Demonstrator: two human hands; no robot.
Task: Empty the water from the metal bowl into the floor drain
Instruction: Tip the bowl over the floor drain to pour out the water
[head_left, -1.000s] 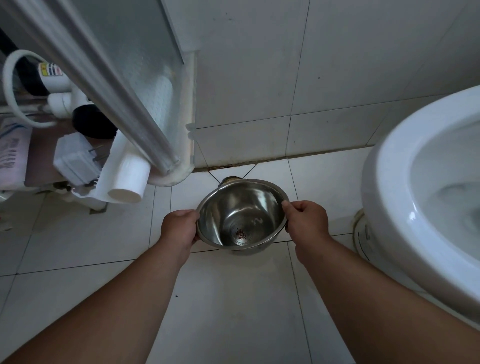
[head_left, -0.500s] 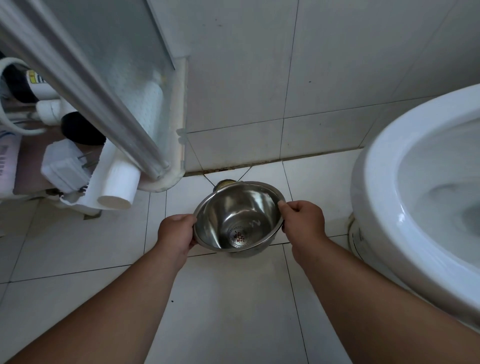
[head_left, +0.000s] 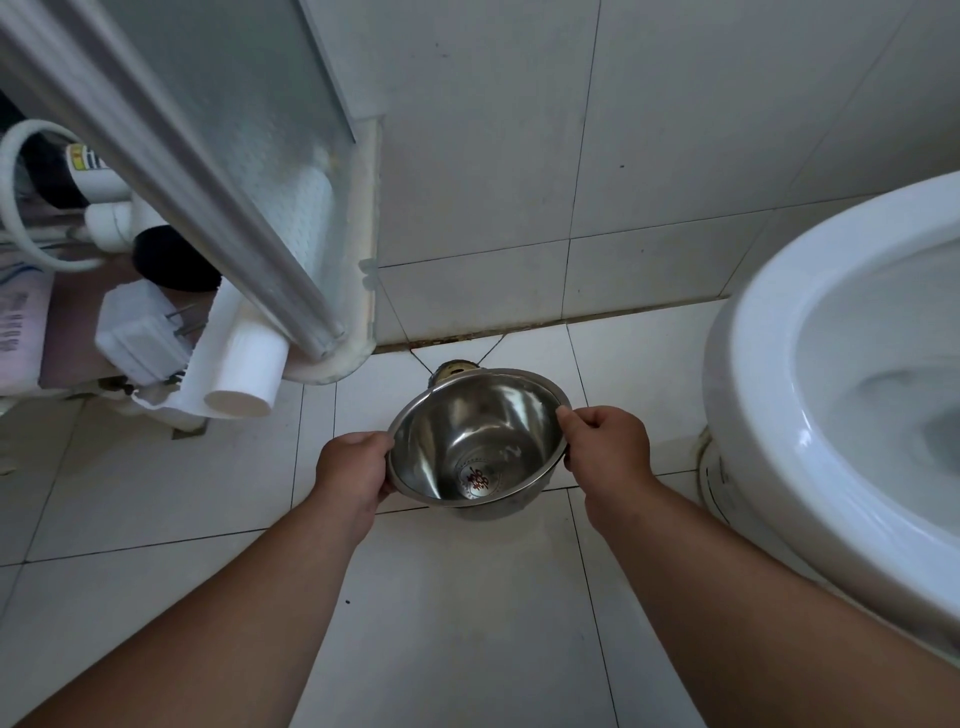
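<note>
Steel bowl (head_left: 478, 441) is pinched at the rim by my left hand (head_left: 356, 467) and right hand (head_left: 605, 447), fingers curled tight, held just above the floor drain (head_left: 451, 370) by the wall, so next I'd guess tip it forward slowly and pour.

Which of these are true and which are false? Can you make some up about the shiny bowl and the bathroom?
1. Both hands hold the metal bowl by its rim, the left hand on one side and the right hand on the other. True.
2. The bowl is upside down. False: its opening faces up toward the camera, and the inside shows.
3. The floor drain peeks out just beyond the bowl's far rim. True.
4. The toilet is on the left. False: it is on the right.
5. The floor tiles are black. False: they are white.
</note>
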